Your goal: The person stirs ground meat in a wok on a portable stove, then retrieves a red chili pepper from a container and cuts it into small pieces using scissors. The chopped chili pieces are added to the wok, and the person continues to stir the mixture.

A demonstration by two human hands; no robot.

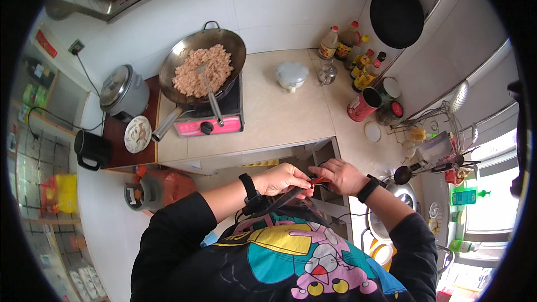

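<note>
My left hand (pixel 285 179) is in front of my body, its thumb and fingertips pinching a small red item (pixel 319 180). What the red item is cannot be made out. My right hand (pixel 343 176) closes around the end of a grey bladed tool (pixel 287 199), right beside the red item. The blade slants down to the left under my left fingers, towards my shirt. My right fingers hide most of the handle, so knife or scissors is not clear. Both hands are over an opening in the counter front (pixel 321 155).
A wok (pixel 168 73) of cooked minced food (pixel 201 71) with a metal spatula (pixel 213 100) sits on a gas stove (pixel 209 126). A rice cooker (pixel 121 90) stands left. Sauce bottles (pixel 346 42) and a red can (pixel 364 104) line the right. Below is a gas cylinder (pixel 176 186).
</note>
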